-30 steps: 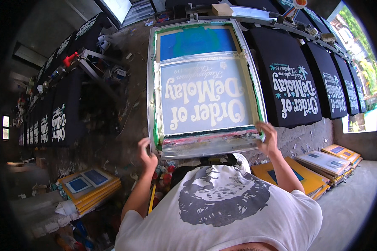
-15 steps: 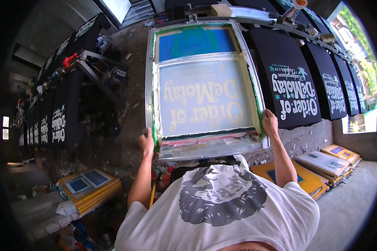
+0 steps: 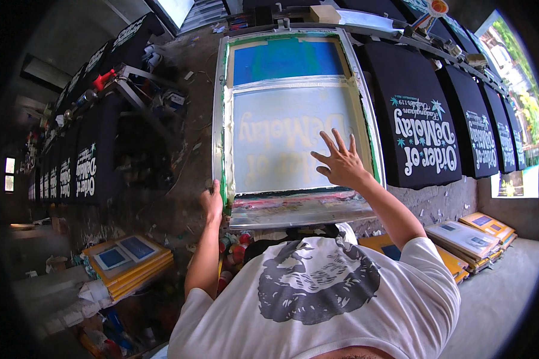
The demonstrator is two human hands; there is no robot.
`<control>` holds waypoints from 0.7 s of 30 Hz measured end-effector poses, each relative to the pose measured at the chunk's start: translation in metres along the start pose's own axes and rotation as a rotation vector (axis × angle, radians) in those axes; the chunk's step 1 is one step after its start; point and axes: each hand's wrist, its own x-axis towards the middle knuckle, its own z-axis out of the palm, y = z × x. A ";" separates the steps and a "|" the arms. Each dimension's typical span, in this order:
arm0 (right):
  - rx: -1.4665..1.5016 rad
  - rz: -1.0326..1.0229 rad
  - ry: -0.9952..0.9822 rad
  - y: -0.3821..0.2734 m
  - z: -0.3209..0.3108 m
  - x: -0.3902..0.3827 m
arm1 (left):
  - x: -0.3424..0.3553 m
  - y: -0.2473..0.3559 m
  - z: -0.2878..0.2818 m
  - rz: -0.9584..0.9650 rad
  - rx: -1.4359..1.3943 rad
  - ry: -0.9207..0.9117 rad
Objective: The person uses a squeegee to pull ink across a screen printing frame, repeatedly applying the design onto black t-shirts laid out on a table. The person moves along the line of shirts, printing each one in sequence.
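In front of me lies a silk-screen printing frame (image 3: 302,220), metal-edged with green tape along its sides. Its pale mesh (image 3: 275,107) carries faint lettering, and a blue-green taped band (image 3: 287,62) crosses the far end. My left hand (image 3: 211,202) grips the frame's left rail near the close corner, thumb up along the outside. My right hand (image 3: 345,166) is over the lower right of the mesh, fingers spread and holding nothing. Whether its palm presses on the mesh I cannot tell. To the right, a black shirt (image 3: 395,78) with white and teal print lies on a board.
More printed black shirts (image 3: 478,119) line the right, and another row (image 3: 93,143) stands at the left. Stacks of yellow-framed screens sit low at left (image 3: 129,263) and right (image 3: 470,239). A metal rail (image 3: 389,33) runs behind the frame.
My right hand has let go of the frame's right rail and moved left over the mesh, fingers spread. My left hand keeps its grip.
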 end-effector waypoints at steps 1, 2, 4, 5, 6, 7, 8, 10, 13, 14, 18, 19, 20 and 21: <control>-0.009 -0.012 -0.026 -0.001 0.000 0.001 | 0.000 -0.001 0.000 -0.014 0.015 -0.010; -0.018 -0.027 -0.069 -0.002 -0.001 0.003 | 0.000 -0.002 0.000 -0.026 0.030 -0.021; -0.015 -0.032 -0.026 -0.003 -0.003 0.003 | 0.001 -0.004 -0.001 -0.051 0.028 -0.028; -0.012 -0.033 -0.005 -0.005 -0.005 0.003 | 0.001 -0.004 -0.001 -0.063 0.028 -0.033; 0.021 0.017 0.018 -0.002 -0.010 -0.001 | 0.001 -0.004 -0.001 -0.076 0.041 -0.037; 0.052 0.063 0.144 0.005 -0.009 -0.004 | 0.002 -0.002 0.000 -0.085 0.054 -0.043; 0.081 0.104 0.269 0.021 -0.006 -0.009 | 0.002 -0.002 -0.001 -0.097 0.066 -0.045; 0.215 0.259 0.536 0.056 0.003 -0.028 | 0.001 -0.002 -0.003 -0.108 0.035 -0.057; 0.419 0.718 0.696 0.095 0.012 -0.068 | 0.000 -0.010 -0.006 -0.122 0.037 -0.054; 0.407 0.816 0.650 0.121 0.036 -0.092 | 0.003 -0.009 -0.001 -0.110 0.044 -0.066; 1.128 0.979 0.473 0.132 0.102 -0.133 | 0.009 -0.019 0.005 -0.098 -0.184 -0.098; 1.321 0.911 0.507 0.123 0.109 -0.133 | 0.010 -0.017 0.004 -0.134 -0.188 -0.108; 1.292 0.896 0.512 0.124 0.111 -0.133 | 0.011 -0.015 0.003 -0.170 -0.192 -0.117; 1.263 0.881 0.515 0.125 0.112 -0.133 | 0.008 -0.013 0.005 -0.122 -0.227 -0.092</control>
